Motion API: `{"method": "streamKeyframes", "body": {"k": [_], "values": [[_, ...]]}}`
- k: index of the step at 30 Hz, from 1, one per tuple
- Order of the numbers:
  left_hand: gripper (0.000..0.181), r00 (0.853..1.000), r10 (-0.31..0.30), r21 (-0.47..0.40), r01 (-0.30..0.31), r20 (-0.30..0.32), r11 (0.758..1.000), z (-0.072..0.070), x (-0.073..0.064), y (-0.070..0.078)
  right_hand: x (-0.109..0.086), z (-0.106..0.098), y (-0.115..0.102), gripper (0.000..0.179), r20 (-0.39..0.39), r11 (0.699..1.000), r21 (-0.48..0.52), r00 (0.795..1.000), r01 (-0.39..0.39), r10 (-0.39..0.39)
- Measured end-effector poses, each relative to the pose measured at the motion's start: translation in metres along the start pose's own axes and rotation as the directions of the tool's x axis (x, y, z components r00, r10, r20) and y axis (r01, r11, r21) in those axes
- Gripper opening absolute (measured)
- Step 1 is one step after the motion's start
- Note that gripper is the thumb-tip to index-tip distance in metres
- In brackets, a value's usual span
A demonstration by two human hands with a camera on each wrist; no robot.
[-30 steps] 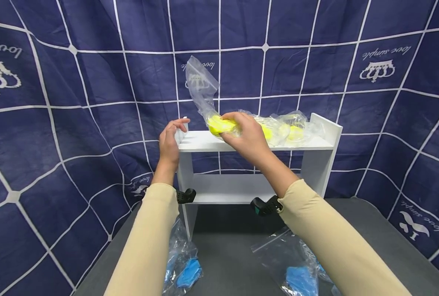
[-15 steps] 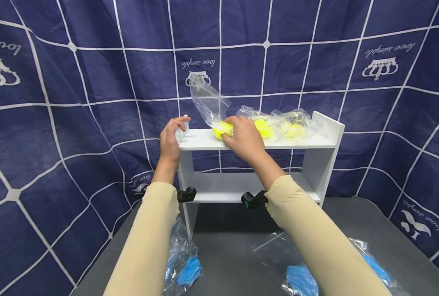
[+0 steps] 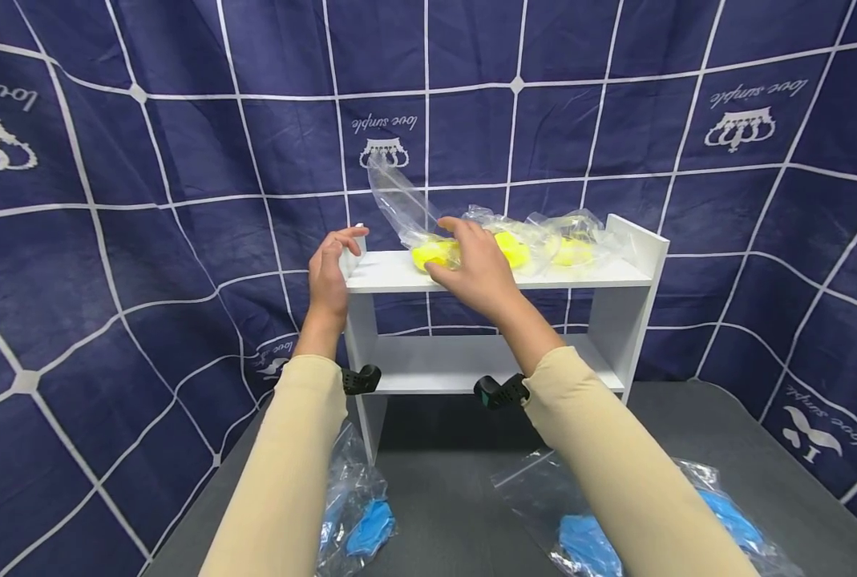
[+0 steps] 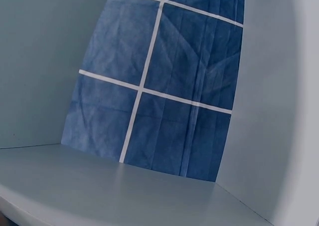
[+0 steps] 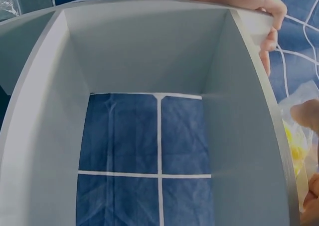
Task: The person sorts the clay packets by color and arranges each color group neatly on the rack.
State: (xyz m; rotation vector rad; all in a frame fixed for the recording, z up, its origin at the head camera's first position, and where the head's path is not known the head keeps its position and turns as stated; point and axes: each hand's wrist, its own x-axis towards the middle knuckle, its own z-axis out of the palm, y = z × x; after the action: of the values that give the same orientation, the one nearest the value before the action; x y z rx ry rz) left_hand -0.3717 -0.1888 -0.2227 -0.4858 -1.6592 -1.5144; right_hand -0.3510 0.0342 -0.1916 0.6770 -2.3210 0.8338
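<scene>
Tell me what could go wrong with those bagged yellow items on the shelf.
The right hand is close about the leftmost bagged yellow item; pulling away might snag its loose plastic and drag it. The white shelf shows no front lip, so an item could slide off. The left hand grips the shelf's end; a tug might shift everything.

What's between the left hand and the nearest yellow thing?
In the head view, the raised left end of the white shelf, then a bare stretch of its top board, separate the left hand from the yellow thing.
</scene>
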Motion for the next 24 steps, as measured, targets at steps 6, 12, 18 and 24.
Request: {"method": "streamKeyframes", "body": {"k": [6,12,18,24], "values": [[0.032,1.000,-0.009,0.009,0.009,-0.001,1.000,-0.003,-0.001,-0.003,-0.005,0.002,0.004,0.053,-0.077,0.992,0.087,0.993,0.095,-0.088],[0.037,1.000,-0.026,-0.004,0.026,-0.005,1.000,-0.004,-0.006,-0.006,-0.030,0.011,0.011,0.046,-0.268,0.938,0.137,0.924,0.318,-0.274],[0.030,1.000,-0.021,-0.040,0.021,0.011,0.999,0.001,-0.007,0.004,-0.070,0.015,0.018,0.043,-0.412,0.898,0.032,0.824,0.439,-0.388],[0.041,1.000,0.007,0.003,-0.007,0.018,1.000,0.002,-0.014,0.034,-0.104,0.012,0.023,0.039,-0.438,0.862,-0.006,0.774,0.506,-0.457]]}}
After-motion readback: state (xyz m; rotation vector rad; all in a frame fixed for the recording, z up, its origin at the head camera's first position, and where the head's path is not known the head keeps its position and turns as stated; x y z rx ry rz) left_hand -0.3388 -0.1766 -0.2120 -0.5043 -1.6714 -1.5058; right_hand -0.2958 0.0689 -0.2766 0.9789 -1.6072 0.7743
